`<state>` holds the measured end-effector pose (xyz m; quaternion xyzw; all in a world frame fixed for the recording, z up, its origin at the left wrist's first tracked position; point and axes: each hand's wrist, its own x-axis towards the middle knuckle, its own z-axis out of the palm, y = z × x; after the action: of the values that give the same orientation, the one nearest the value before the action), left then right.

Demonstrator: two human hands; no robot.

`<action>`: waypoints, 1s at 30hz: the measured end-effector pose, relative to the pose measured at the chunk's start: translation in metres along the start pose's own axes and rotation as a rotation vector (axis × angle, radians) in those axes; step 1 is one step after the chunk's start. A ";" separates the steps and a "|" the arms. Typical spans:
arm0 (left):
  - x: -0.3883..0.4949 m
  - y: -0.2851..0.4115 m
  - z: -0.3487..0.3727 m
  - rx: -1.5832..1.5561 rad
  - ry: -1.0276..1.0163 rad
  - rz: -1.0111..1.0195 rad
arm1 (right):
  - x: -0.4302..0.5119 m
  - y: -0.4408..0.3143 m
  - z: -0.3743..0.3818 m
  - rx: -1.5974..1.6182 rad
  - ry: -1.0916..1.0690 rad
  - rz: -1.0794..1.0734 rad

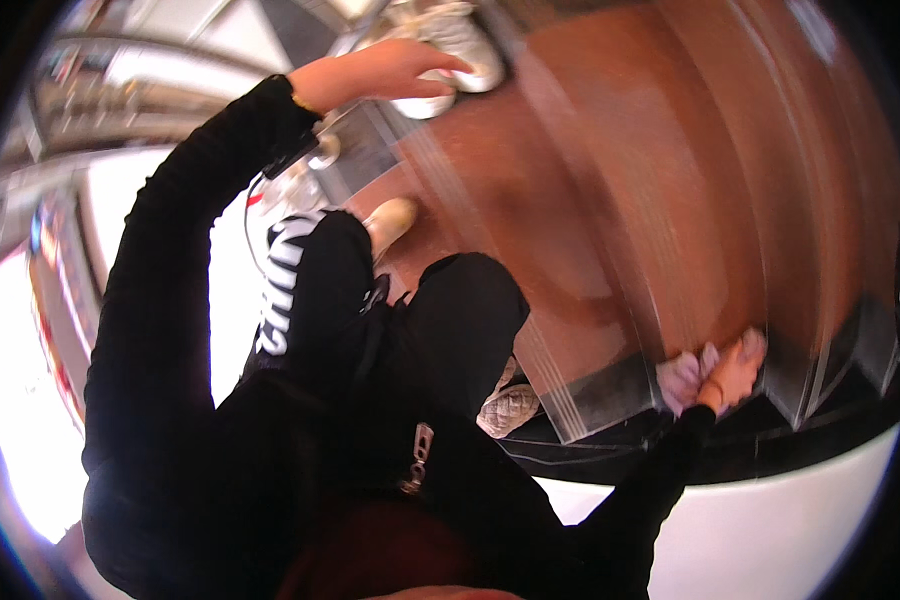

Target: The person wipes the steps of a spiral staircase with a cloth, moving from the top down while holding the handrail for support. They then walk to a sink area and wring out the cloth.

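My left hand (394, 71) is at the upper left, thumb and fingers apart, in front of a pair of white shoes (476, 52); whether it touches them is unclear. My right hand (735, 371) is at the lower right, closed on a crumpled pale pink cloth (679, 382) against the dark edge of a brown stair tread (645, 172). Several brown treads with ribbed strips lie before me. My black-clad knees are bent at the middle. A tan shoe (394, 217) shows beyond one knee, and a quilted grey shoe (508, 411) is beside the other.
Black stone edging (757, 450) runs along the steps' lower right side, beside a white wall (765, 517). Blurred metal rails or shelves (112, 97) and bright floor lie at the left. A thin dark cord hangs near my left sleeve.
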<state>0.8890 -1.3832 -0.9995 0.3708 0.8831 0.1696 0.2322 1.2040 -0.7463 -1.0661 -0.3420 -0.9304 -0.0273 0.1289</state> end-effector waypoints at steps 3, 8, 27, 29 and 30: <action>-0.066 0.005 -0.013 -0.038 0.068 -0.102 | 0.002 0.007 0.004 -0.425 -0.030 0.092; -0.141 0.011 -0.024 0.106 0.056 -0.269 | 0.003 0.007 0.010 -0.368 -0.005 0.215; -0.019 0.006 0.039 0.003 -0.136 0.103 | -0.114 -0.138 -0.052 0.221 -0.071 -0.137; -0.009 0.030 0.053 -0.118 -0.189 0.214 | -0.109 -0.160 -0.049 0.075 -0.145 0.074; -0.010 0.042 0.058 -0.164 -0.271 0.231 | -0.106 -0.170 -0.049 0.099 -0.177 0.242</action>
<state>0.9503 -1.3556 -1.0254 0.4689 0.7786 0.2149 0.3575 1.1834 -0.9504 -1.0395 -0.4461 -0.8902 0.0645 0.0656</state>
